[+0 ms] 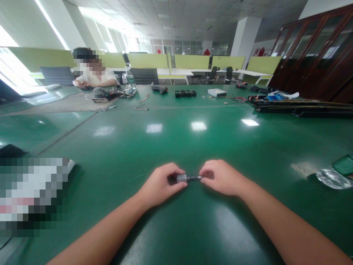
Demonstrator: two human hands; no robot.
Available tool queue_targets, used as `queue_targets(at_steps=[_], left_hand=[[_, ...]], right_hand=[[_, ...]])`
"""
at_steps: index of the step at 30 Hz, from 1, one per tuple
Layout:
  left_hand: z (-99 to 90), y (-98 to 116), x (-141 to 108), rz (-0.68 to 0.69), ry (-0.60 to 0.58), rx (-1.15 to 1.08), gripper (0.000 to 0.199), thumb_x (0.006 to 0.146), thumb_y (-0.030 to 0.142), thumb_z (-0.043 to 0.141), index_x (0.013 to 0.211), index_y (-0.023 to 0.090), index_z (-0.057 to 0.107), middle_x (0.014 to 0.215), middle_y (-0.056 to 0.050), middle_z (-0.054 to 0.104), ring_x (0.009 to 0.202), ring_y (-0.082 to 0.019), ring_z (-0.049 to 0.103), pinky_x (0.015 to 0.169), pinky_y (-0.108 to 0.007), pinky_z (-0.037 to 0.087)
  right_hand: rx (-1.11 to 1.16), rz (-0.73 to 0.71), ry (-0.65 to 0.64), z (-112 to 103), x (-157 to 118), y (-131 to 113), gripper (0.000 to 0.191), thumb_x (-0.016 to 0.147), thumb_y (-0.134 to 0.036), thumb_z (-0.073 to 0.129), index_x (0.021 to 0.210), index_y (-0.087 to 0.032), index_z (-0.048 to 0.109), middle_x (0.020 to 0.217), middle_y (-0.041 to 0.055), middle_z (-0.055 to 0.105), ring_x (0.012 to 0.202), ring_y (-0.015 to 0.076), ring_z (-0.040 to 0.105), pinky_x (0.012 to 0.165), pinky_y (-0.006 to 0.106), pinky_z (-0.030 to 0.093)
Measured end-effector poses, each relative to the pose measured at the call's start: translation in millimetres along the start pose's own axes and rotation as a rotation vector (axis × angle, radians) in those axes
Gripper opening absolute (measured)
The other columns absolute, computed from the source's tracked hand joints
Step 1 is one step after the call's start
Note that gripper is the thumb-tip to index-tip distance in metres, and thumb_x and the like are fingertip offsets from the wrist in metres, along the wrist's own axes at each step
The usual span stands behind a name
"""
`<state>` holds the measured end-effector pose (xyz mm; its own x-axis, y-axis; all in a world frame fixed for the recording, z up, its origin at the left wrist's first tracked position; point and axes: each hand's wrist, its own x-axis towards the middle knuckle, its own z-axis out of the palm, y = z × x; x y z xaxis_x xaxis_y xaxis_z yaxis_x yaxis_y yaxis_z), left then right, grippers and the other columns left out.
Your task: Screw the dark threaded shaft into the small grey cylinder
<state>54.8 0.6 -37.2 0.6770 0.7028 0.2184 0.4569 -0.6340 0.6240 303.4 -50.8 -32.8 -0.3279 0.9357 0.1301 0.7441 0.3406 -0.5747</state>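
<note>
Between my two hands, low over the green table (176, 147), lies a small slim tool (194, 178) with a clear or silvery cylinder at its left end and a thin dark shaft toward the right. My left hand (164, 181) has its thumb and fingers closed round the cylinder end. At the shaft's right tip, the thumb and fingertips of my right hand (219, 177) are pinched together. Whether the tool touches the tabletop cannot be made out.
A blurred pale object (33, 187) is at the left. At the right are a clear glass dish (333, 179) and a green item (344, 164). Black strips (300, 107), a white box (217, 92) and a black block (185, 94) line the far side, where a person (95, 75) sits.
</note>
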Motion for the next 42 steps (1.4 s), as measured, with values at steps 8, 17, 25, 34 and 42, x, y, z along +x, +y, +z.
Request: queue_targets(at_steps=[8,17,25,34,42], left_hand=[[0.2,-1.1,-0.3,0.006,-0.009,-0.009,0.018,0.083,0.030,0.072,0.097,0.020,0.070,0.090,-0.002,0.068,0.081,-0.017,0.063,0.074,-0.027,0.048],[0.6,0.0,0.5,0.002,-0.017,-0.024,0.021,0.083,0.035,0.074,0.098,0.021,0.071,0.090,-0.001,0.068,0.081,-0.016,0.063,0.074,-0.026,0.048],[0.6,-0.1,0.9,-0.011,-0.013,-0.018,0.018,0.089,0.035,0.067,0.101,0.022,0.071,0.091,-0.001,0.069,0.082,-0.015,0.062,0.075,-0.026,0.048],[0.5,0.9,1.4,-0.013,-0.033,-0.020,0.020,0.082,0.032,0.073,0.099,0.022,0.071,0.092,-0.001,0.069,0.083,-0.016,0.063,0.075,-0.026,0.049],[1.0,-0.1,0.3,-0.014,-0.029,-0.036,0.020,0.082,0.031,0.073,0.098,0.021,0.071,0.091,-0.002,0.070,0.083,-0.017,0.064,0.075,-0.027,0.049]], right_hand=[[0.127,-0.116,0.058,19.2,5.9,-8.0,0.040,0.077,-0.007,0.062,0.114,-0.021,0.068,0.093,0.0028,0.071,0.083,0.0152,0.062,0.077,0.028,0.047],[0.100,-0.088,0.075,21.1,5.8,-5.7,0.024,0.077,-0.014,0.069,0.100,-0.018,0.071,0.090,0.0039,0.070,0.084,0.0171,0.061,0.077,0.029,0.047],[0.086,-0.086,0.053,21.0,7.5,-6.8,0.015,0.080,-0.013,0.067,0.094,-0.019,0.072,0.086,0.0026,0.069,0.081,0.0155,0.059,0.074,0.028,0.045],[0.084,-0.097,0.055,23.2,8.6,-8.9,0.014,0.080,-0.018,0.069,0.094,-0.019,0.073,0.085,0.0025,0.069,0.081,0.0156,0.058,0.073,0.027,0.044],[0.071,-0.131,0.069,25.4,9.7,-11.7,0.012,0.082,-0.020,0.069,0.093,-0.019,0.073,0.086,0.0026,0.070,0.083,0.0159,0.059,0.075,0.028,0.043]])
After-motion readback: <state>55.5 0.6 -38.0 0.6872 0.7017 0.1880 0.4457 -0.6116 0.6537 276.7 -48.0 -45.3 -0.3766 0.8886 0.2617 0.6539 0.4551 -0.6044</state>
